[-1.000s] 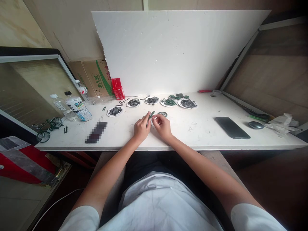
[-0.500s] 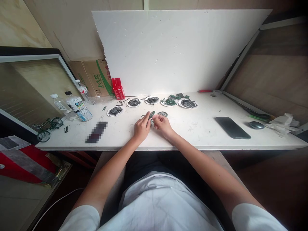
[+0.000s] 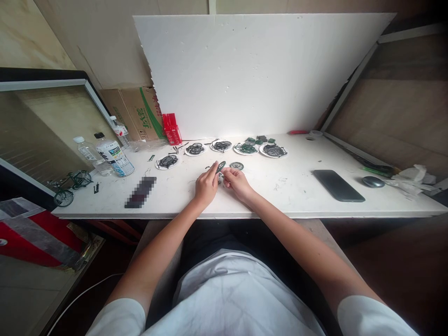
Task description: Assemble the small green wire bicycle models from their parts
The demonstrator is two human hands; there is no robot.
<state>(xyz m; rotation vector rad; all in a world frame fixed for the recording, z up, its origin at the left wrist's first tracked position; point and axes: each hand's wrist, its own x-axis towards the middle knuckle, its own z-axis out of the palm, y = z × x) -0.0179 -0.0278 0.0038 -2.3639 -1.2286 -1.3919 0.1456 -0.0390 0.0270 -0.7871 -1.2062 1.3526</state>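
My left hand [image 3: 206, 185] pinches a small green toy wheel [image 3: 221, 166] just above the white table [image 3: 280, 196]. My right hand [image 3: 238, 181] is closed beside it, fingertips touching the same wheel. A second green wheel [image 3: 237, 165] lies flat on the table just beyond my right hand. Behind them stand several white paper plates [image 3: 272, 150] heaped with black and green bicycle parts.
A dark phone [image 3: 338, 185] and a mouse [image 3: 373, 181] lie to the right. Water bottles [image 3: 114, 155] and a finished green toy bicycle [image 3: 68, 186] stand at the left. A red box [image 3: 171, 128] and a cardboard box [image 3: 138, 113] lean by the white backboard.
The wheel between my hands has turned from edge-on to more face-on, and my right hand has drawn slightly closer to it.
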